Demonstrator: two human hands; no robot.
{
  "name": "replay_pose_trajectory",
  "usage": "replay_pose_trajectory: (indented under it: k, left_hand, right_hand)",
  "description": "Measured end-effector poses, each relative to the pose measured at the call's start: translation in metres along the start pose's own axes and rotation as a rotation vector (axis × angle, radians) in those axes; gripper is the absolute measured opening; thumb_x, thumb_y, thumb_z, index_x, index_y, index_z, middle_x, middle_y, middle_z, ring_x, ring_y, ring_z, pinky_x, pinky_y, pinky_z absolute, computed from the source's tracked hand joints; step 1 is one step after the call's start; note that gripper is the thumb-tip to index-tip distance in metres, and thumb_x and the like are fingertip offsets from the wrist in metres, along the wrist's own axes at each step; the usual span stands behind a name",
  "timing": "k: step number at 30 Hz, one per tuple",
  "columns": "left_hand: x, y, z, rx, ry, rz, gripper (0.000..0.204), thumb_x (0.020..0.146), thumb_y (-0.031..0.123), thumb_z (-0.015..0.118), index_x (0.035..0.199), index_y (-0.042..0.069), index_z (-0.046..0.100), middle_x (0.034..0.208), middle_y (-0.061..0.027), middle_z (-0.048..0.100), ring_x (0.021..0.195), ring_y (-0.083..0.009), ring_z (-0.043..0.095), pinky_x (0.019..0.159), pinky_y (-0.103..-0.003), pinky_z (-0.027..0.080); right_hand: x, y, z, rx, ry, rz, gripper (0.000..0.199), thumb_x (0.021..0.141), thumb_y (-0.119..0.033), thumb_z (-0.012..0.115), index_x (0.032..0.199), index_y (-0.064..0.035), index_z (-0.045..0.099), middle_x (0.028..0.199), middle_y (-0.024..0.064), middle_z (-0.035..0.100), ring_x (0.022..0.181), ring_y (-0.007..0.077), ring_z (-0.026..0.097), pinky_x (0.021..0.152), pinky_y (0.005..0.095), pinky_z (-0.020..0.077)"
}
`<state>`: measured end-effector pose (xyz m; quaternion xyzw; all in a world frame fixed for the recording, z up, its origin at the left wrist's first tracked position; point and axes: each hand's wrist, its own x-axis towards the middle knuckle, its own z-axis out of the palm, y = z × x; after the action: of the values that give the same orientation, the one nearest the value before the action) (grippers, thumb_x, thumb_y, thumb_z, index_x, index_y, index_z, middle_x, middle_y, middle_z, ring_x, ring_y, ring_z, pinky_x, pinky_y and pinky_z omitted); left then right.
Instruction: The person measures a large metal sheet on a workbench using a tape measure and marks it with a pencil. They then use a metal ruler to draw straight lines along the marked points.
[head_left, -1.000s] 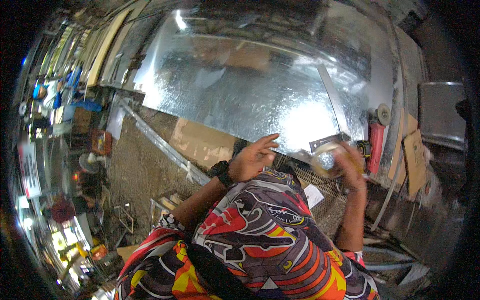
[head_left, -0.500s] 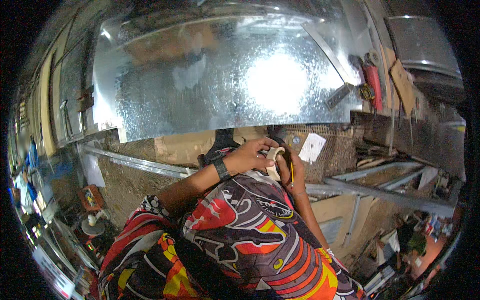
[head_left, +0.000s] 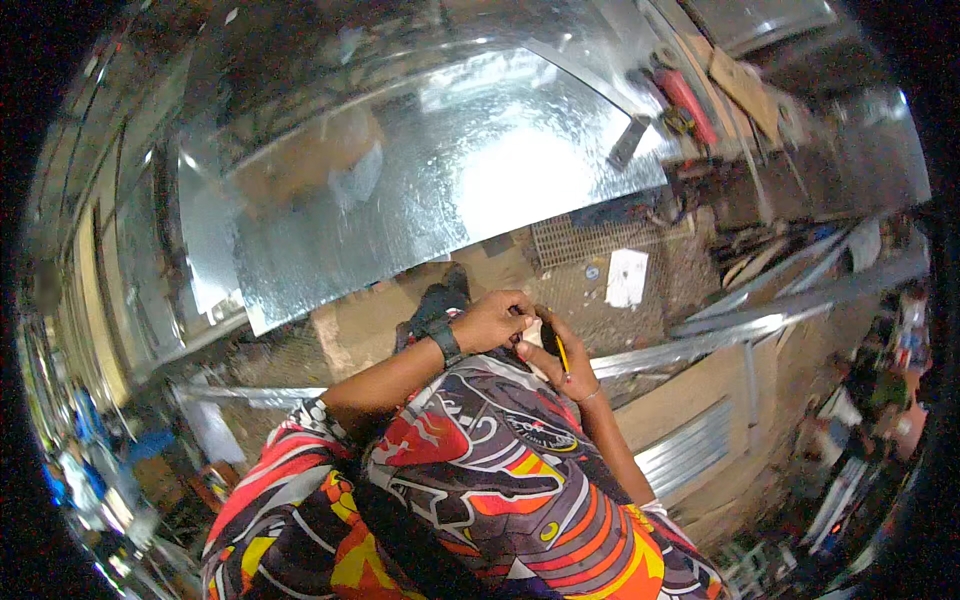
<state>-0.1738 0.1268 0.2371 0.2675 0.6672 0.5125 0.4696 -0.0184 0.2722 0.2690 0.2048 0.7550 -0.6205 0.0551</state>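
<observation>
Yellow and thin, a pencil [head_left: 561,352] sits in the right hand [head_left: 562,362], fingers curled around it. The left hand [head_left: 492,320] pinches a small pale thing [head_left: 534,334] between both hands, close to the chest. Nothing looks marked yet on the big shiny metal sheet [head_left: 420,190] lying ahead.

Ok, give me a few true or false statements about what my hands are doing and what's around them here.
1. Both hands meet close in front of the chest. True.
2. The left hand wears a dark wristband. True.
3. The right hand holds a red hammer. False: it holds a small pale object with a thin yellow pencil-like stick.
4. The galvanised metal sheet lies rolled into a tube. False: it lies spread out.
5. A white slip of paper lies beyond the hands. True.
</observation>
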Motion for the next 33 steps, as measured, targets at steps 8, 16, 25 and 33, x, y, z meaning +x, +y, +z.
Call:
replay_pose_trajectory:
  k: [8, 16, 25, 33]
  left_hand:
    - [-0.003, 0.004, -0.015, 0.377, 0.341, 0.185, 0.021, 0.097, 0.021, 0.062, 0.103, 0.001, 0.061, 0.097, -0.0242, 0.063, 0.088, -0.0438, 0.062, 0.078, -0.047, 0.050]
    - [0.051, 0.001, -0.063, 0.376, 0.304, 0.203, 0.015, 0.094, 0.015, 0.064, 0.100, 0.001, 0.064, 0.099, -0.0201, 0.066, 0.093, -0.0374, 0.065, 0.084, -0.044, 0.051]
    - [0.048, -0.046, -0.065, 0.448, 0.384, 0.179, 0.011, 0.092, 0.014, 0.068, 0.096, 0.004, 0.064, 0.095, -0.0159, 0.067, 0.086, -0.0354, 0.067, 0.078, -0.046, 0.052]
    - [0.061, -0.058, -0.073, 0.545, 0.432, 0.118, 0.008, 0.091, 0.015, 0.068, 0.095, 0.008, 0.065, 0.095, -0.0120, 0.068, 0.091, -0.0342, 0.065, 0.080, -0.049, 0.048]
  right_hand:
    - [0.032, 0.023, 0.024, -0.058, 0.092, 0.254, 0.056, 0.096, -0.045, 0.066, 0.126, 0.0021, 0.067, 0.117, 0.0158, 0.071, 0.106, 0.0216, 0.065, 0.092, 0.0347, 0.0502]
    - [0.086, 0.016, 0.016, 0.086, 0.073, 0.320, 0.072, 0.090, -0.049, 0.073, 0.135, 0.0070, 0.062, 0.122, 0.0172, 0.069, 0.114, 0.0231, 0.063, 0.096, 0.0335, 0.0498]
    - [0.104, 0.066, 0.046, -0.223, 0.068, 0.294, 0.060, 0.097, -0.044, 0.066, 0.139, -0.0017, 0.061, 0.114, 0.0174, 0.073, 0.106, 0.0222, 0.067, 0.095, 0.0354, 0.0508]
    - [0.118, 0.037, 0.050, -0.117, -0.009, 0.519, 0.073, 0.096, -0.061, 0.057, 0.133, 0.0009, 0.065, 0.118, 0.0268, 0.067, 0.115, 0.0339, 0.065, 0.099, 0.0406, 0.0491]
